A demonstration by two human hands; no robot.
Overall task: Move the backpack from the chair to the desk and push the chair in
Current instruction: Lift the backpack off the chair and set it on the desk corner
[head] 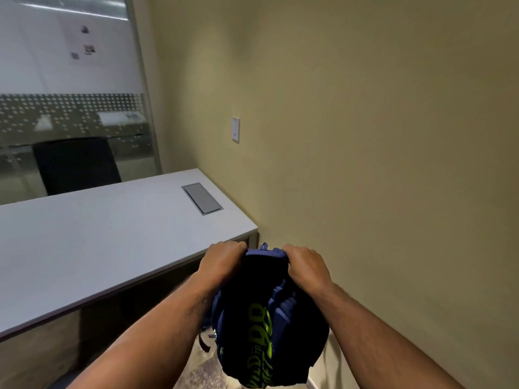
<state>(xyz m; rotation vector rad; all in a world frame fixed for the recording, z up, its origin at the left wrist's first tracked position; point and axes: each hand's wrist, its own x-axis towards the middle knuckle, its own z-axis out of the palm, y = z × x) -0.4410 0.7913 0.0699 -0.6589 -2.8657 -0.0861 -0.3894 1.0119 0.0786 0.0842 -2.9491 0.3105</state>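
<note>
A dark navy backpack (264,318) with blue trim and lime-green lettering hangs in the air in front of me. My left hand (223,262) grips its top left edge and my right hand (304,266) grips its top right edge. The backpack is lifted off any seat, just right of and below the near right corner of the white desk (92,248). A black chair (75,164) stands at the far side of the desk. No chair shows under the backpack.
A grey cable hatch (202,198) is set into the desk near its right end. The beige wall (365,136) with a light switch (235,129) runs close on the right. A frosted glass partition (70,113) stands behind the desk. Carpet shows below.
</note>
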